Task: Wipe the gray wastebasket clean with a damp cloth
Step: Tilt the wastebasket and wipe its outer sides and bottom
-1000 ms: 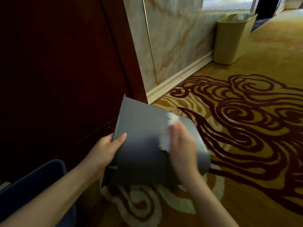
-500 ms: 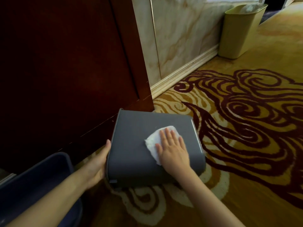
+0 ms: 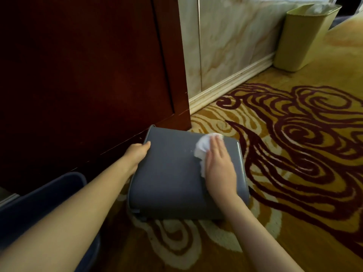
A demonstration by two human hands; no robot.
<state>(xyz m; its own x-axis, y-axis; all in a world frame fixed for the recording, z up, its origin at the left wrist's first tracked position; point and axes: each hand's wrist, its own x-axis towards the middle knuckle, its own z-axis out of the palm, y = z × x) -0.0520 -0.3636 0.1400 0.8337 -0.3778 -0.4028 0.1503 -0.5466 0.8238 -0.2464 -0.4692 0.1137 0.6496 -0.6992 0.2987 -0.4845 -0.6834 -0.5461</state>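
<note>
Head view shows your gray wastebasket [image 3: 172,173] lying on its side on the patterned carpet [image 3: 294,154], its far edge close to the dark wooden door [image 3: 88,75] and one broad wall facing up. Your left hand [image 3: 137,154] grips the basket's left edge, thumb on top and fingers wrapped down the side out of sight, so it is closed on the basket. Your right hand [image 3: 220,165] lies flat with fingers together, pressing a white cloth [image 3: 204,148] onto the upper right part of that wall; the palm is open, not clutching. Bunched cloth pokes out past your fingertips and along the thumb side. A dark blue bin [image 3: 39,209] sits beside your left forearm, though its contents are too dim to make out. A yellow-green wastebasket [image 3: 300,38] stands upright against the marble wall [image 3: 235,46], well apart.
</note>
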